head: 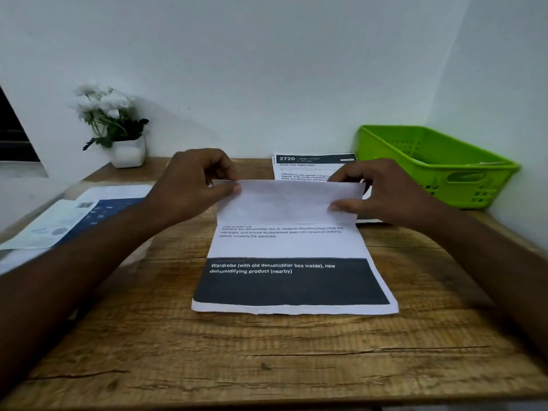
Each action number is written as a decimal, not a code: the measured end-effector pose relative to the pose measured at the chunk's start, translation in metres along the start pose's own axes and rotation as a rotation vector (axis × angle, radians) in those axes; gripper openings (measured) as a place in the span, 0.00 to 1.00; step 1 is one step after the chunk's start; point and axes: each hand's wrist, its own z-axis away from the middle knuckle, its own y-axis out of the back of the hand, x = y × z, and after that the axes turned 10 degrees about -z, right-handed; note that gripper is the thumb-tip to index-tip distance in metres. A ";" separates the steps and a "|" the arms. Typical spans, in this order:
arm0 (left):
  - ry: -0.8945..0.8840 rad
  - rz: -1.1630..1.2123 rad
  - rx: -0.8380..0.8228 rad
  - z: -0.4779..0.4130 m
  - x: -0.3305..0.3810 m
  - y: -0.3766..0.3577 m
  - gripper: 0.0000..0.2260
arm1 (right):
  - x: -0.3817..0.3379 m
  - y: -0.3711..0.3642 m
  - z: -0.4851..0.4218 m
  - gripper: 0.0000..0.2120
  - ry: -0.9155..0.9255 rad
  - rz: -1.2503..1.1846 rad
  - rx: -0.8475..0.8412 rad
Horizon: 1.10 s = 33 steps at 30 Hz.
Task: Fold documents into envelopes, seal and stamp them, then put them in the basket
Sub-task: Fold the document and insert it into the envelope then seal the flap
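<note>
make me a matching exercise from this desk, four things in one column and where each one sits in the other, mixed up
Things:
1 document
2 basket
3 flower pot
4 2720 sheet

Places:
a back left corner
b centre, top flap pinched by the left hand and right hand
c back right corner
d at the back, just left of the basket

Pairs: 1-b, 2-c, 3-a, 4-d
</note>
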 end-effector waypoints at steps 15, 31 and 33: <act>-0.203 -0.002 -0.477 0.007 0.009 0.015 0.18 | -0.010 0.007 0.007 0.15 -0.068 -0.018 -0.419; -0.106 -0.074 -0.779 0.004 0.004 0.000 0.31 | -0.017 -0.007 0.007 0.32 -0.195 0.071 -0.528; -0.098 -0.061 -0.820 0.004 0.006 0.000 0.29 | -0.018 -0.010 0.008 0.35 -0.208 0.086 -0.521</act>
